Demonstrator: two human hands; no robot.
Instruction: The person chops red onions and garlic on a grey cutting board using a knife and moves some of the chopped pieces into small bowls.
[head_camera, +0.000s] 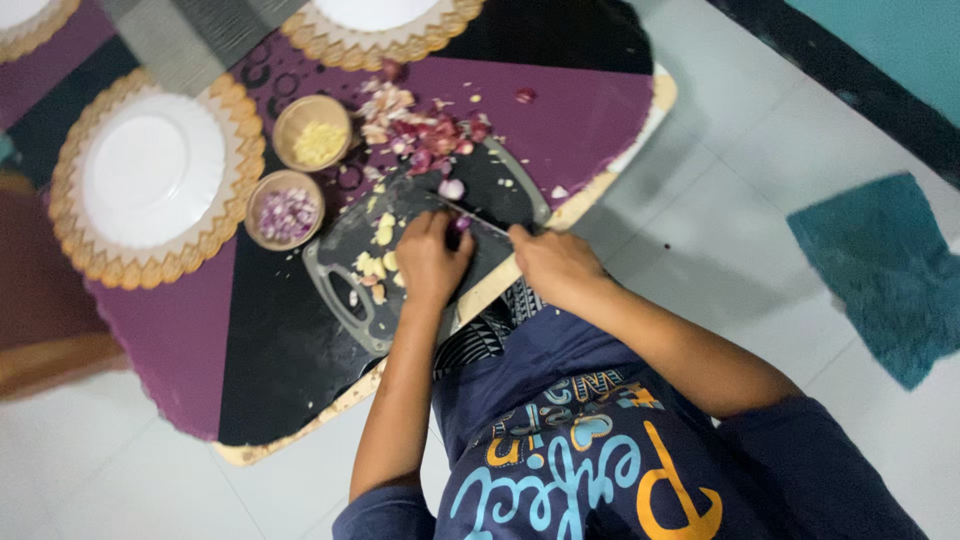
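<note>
Our left hand (430, 258) pins a shallot (461, 224) on the cutting board (345, 300); at three o'clock, our right hand (550, 262) grips the knife (470, 215).

Left hand (432, 258) hides most of the shallot (461, 224).

Probably a home dining area: a table (560, 120) laid with white plates (150, 170) on gold placemats (230, 215), tiled floor (720, 230).

A small purple shallot (461, 223) sits on the dark cutting board (345, 285), pinned under the left hand (430, 260). The right hand (553, 262), at three o'clock of it, grips a knife (474, 217) whose thin blade lies across the shallot, pointing toward ten o'clock.
</note>
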